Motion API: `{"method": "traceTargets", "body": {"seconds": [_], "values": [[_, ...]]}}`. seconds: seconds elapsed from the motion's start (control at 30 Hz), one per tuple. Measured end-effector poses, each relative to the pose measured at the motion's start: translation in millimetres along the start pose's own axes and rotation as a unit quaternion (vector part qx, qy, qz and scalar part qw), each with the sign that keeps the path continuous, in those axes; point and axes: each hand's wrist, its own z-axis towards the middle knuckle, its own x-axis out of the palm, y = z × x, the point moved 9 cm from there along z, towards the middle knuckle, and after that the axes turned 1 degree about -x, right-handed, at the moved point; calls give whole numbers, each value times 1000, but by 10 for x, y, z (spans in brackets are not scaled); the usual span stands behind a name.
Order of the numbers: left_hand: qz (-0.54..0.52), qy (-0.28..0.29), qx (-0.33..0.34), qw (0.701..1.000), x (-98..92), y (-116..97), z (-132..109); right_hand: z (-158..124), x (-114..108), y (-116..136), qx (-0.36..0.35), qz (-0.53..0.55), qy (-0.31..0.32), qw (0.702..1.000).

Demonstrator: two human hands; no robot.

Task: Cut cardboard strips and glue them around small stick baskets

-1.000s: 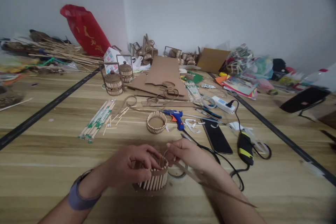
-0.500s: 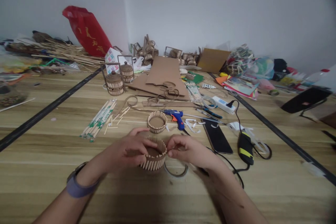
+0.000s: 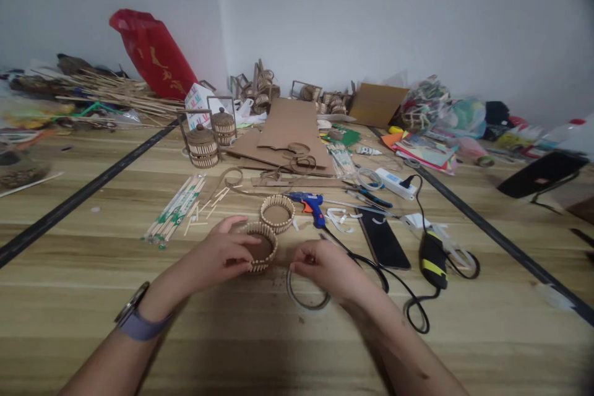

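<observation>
My left hand (image 3: 220,257) is closed on the near side of a small round basket (image 3: 265,263) made of short upright wooden sticks, one finger inside its rim and the thumb on the outer wall. Its brown base shows inside. Just behind it, a second stick basket (image 3: 277,227) of the same kind stands upright, very close or touching. My right hand (image 3: 322,265) has its fingertips pinched together, apart from the basket; anything between them is hidden. Under that hand lies a thin grey ring (image 3: 309,305), perhaps a tape roll, partly covered.
A blue glue gun (image 3: 313,205) lies behind my right hand, its black cord running right. Nearby are a phone (image 3: 385,238), pliers (image 3: 374,198) and a power strip (image 3: 395,184). Bagged sticks (image 3: 176,210) lie left; cardboard (image 3: 290,127) and lidded baskets (image 3: 203,147) stand further back.
The held basket has moved left and away from me, up to the second basket. My left hand went with it. My right hand now sits apart from the basket, with fingers still pinched.
</observation>
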Motion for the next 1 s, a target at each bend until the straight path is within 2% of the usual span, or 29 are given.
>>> {"method": "traceTargets", "body": {"seconds": [0.27, 0.4, 0.57, 0.73, 1.0], "values": [[9, 10, -9, 1000, 2, 11, -15, 5, 51, 54, 5, -31, 1, 1000], [33, -20, -25, 999, 16, -65, 32, 13, 69, 35, -3, -24, -1, 1000], [115, -40, -62, 991, 159, -187, 127, 15, 57, 49, -4, -22, -5, 1000], [163, -30, -59, 984, 283, -247, 180, 17, 52, 48, 11, -34, 5, 999], [112, -23, -42, 992, 296, -268, 159, 26, 82, 30, 7, -29, 12, 999]]}}
